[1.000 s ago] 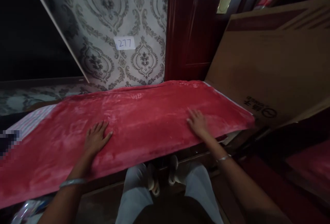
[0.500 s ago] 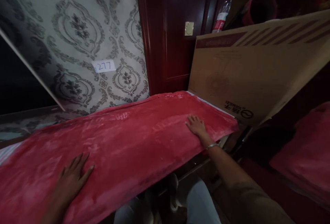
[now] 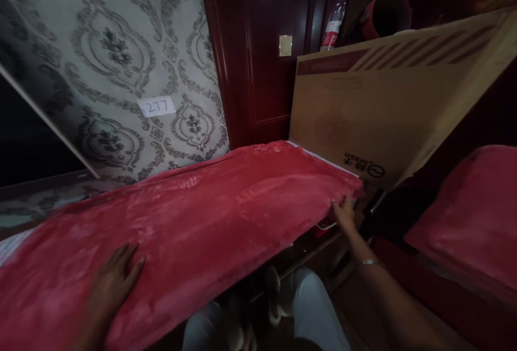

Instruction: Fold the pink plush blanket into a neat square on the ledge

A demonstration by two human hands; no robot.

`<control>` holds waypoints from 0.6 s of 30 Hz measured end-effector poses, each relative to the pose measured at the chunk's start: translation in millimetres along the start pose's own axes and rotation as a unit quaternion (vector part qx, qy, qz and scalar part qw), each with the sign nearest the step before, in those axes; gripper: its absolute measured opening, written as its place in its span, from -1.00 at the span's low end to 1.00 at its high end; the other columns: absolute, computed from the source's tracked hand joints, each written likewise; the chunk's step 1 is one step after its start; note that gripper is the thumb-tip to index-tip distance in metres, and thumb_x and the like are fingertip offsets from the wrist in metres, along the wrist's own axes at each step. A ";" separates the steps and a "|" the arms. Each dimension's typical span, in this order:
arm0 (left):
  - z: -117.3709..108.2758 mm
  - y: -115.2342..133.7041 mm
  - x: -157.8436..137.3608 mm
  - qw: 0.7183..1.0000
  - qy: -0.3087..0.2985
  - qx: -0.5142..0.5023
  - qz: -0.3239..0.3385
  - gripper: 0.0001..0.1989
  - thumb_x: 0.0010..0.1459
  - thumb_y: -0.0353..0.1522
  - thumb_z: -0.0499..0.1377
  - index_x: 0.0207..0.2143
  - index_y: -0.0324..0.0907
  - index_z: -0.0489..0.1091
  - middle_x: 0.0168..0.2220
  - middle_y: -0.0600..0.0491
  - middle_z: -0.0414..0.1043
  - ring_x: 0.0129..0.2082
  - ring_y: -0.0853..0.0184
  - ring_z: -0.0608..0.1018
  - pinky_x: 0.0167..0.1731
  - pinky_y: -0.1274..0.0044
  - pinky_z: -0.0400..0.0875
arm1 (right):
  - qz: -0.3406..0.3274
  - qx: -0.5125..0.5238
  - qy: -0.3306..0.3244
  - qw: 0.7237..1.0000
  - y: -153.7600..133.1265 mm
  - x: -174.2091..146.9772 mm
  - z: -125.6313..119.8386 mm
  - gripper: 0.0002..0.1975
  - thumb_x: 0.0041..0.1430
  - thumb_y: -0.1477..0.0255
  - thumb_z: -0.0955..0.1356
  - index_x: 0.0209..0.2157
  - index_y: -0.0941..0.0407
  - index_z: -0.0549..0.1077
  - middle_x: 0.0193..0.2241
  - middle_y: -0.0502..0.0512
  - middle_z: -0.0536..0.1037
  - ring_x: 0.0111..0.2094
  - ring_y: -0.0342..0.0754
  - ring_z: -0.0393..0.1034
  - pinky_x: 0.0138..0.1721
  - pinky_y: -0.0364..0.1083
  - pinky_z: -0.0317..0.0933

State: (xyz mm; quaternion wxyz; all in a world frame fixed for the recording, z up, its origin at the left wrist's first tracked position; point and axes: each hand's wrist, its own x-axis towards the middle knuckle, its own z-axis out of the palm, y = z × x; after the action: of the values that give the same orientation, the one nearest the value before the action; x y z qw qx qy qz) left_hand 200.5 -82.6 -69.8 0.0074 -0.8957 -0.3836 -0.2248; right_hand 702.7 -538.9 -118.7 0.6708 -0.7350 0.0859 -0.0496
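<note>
A red plush cloth (image 3: 210, 205) lies spread over a long, low surface in front of me, its front edge hanging down. My left hand (image 3: 115, 278) rests flat on the cloth at the lower left, fingers stretched out. At the cloth's front edge, close to its right corner, my right hand (image 3: 344, 212) has its fingers and thumb at the fabric and seems to grip it; the fingertips are partly hidden and a little blurred. A bracelet (image 3: 370, 262) circles my right wrist.
A large cardboard box (image 3: 388, 103) stands beyond the right end. Behind it are a bottle with a red cap (image 3: 334, 22) and a round red container (image 3: 388, 12). A second red plush piece (image 3: 476, 216) lies at the right. My knees (image 3: 315, 302) are below the front edge.
My right hand has moved from lying flat on top of the cloth to its front edge near the right corner. The left hand stays in place. The view has shifted slightly right.
</note>
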 end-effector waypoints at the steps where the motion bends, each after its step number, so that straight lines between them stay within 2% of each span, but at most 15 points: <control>1: -3.8 1.8 -2.1 1.000 0.007 -0.011 0.000 -0.35 0.13 -0.03 -0.11 -0.01 -0.26 0.48 0.09 -0.21 0.48 0.19 -0.01 0.42 0.24 0.15 0.24 | 0.028 0.021 -0.007 0.999 3.2 -2.5 -3.4 -0.47 -0.10 0.35 0.41 -0.02 0.13 0.40 -0.06 0.24 0.52 0.07 0.24 0.38 0.10 0.18 0.30; 3: -11.4 6.2 -13.4 0.999 0.017 -0.027 -0.003 -0.40 0.13 -0.02 -0.09 -0.09 -0.22 0.52 0.02 -0.18 0.54 0.14 0.01 0.48 0.22 0.19 0.29 | 0.079 0.058 -0.032 0.995 7.3 -6.3 -10.9 -0.59 -0.11 0.37 0.42 -0.14 0.05 0.38 -0.31 0.08 0.54 -0.21 0.12 0.51 -0.14 0.11 0.46; 5: -17.2 11.7 -35.1 0.999 0.023 -0.030 0.010 -0.44 0.15 -0.03 -0.05 -0.08 -0.17 0.53 0.02 -0.12 0.55 0.11 0.06 0.51 0.17 0.23 0.37 | 0.126 0.103 -0.061 0.985 8.1 -8.0 -18.6 -0.68 -0.13 0.42 0.42 -0.26 0.03 0.33 -0.48 -0.05 0.48 -0.44 -0.01 0.49 -0.34 0.01 0.48; 7: -20.1 18.0 -64.6 0.998 0.026 -0.024 0.057 -0.47 0.16 -0.04 0.01 0.01 -0.11 0.50 0.08 -0.06 0.52 0.12 0.11 0.51 0.14 0.27 0.40 | 0.157 0.135 -0.083 0.975 6.1 -7.8 -25.5 -0.74 -0.13 0.46 0.41 -0.35 0.03 0.29 -0.56 -0.12 0.43 -0.56 -0.10 0.43 -0.46 -0.08 0.45; 10: -18.7 26.9 -109.6 0.987 0.037 0.012 0.157 -0.40 0.13 -0.05 0.12 0.19 -0.05 0.37 0.23 -0.04 0.38 0.20 0.12 0.44 0.17 0.29 0.36 | 0.189 0.199 -0.082 0.958 -1.8 -7.5 -31.4 -0.81 -0.08 0.51 0.39 -0.41 0.05 0.30 -0.60 -0.15 0.42 -0.62 -0.17 0.37 -0.53 -0.18 0.41; 13: -12.1 33.4 -138.6 0.971 0.067 0.059 0.220 -0.27 0.07 -0.12 0.19 0.30 -0.05 0.22 0.30 -0.09 0.28 0.24 0.09 0.38 0.22 0.28 0.25 | 0.224 0.300 -0.077 0.924 -15.2 -10.9 -28.5 -0.83 -0.05 0.57 0.37 -0.39 0.05 0.35 -0.58 -0.15 0.46 -0.61 -0.18 0.37 -0.56 -0.22 0.39; 15: -6.3 38.0 -147.0 0.966 0.093 0.080 0.227 -0.26 0.06 -0.24 0.17 0.32 -0.09 0.18 0.29 -0.13 0.29 0.25 0.08 0.36 0.25 0.25 0.16 | 0.232 0.336 -0.091 0.908 -26.1 -14.5 -23.0 -0.82 -0.04 0.58 0.38 -0.36 0.05 0.38 -0.54 -0.14 0.50 -0.60 -0.16 0.39 -0.59 -0.22 0.38; 18: 1.3 47.5 -149.9 0.971 0.106 0.111 0.183 -0.24 0.01 -0.42 0.11 0.33 -0.12 0.16 0.23 -0.18 0.33 0.24 0.05 0.35 0.28 0.18 0.06 | 0.217 0.335 -0.116 0.910 -41.8 -18.5 -16.6 -0.82 -0.03 0.57 0.41 -0.37 0.06 0.39 -0.53 -0.13 0.50 -0.60 -0.17 0.39 -0.60 -0.22 0.39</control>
State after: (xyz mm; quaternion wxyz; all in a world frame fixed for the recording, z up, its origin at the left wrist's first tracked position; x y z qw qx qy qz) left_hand 143.1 -218.4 -124.6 0.1890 -0.9153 -0.2325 -0.2693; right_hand 684.0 -548.0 -74.7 0.8770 -0.4313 0.1429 0.1567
